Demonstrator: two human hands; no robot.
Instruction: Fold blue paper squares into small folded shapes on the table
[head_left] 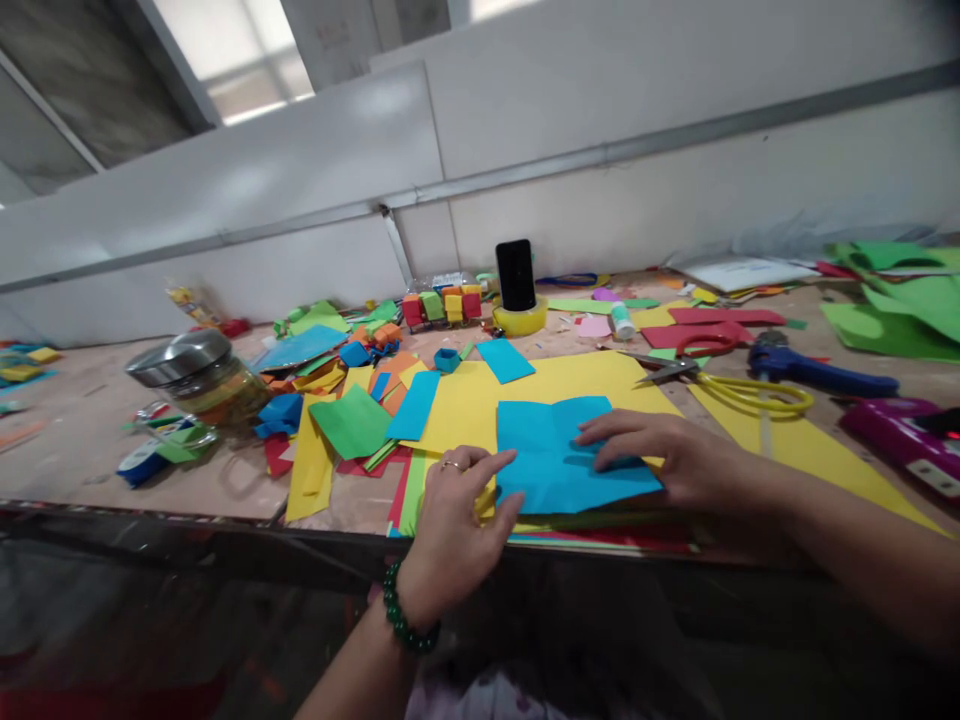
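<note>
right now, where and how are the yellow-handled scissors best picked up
Probably by the yellow handle loops, from the near right side: the scissors lie with those loops toward the right and the metal blades pointing left, so a grip there should keep clear of the cutting edges.

1. A pale brown tabletop (67,430) spreads beyond the person's fingers (624,421).
2. Beneath them: a stack of multicoloured paper sheets (463,395).
3. Left of them: a clear, metal-lidded jar (217,388).
4. Right: a glossy purple plastic device (892,430).
</note>
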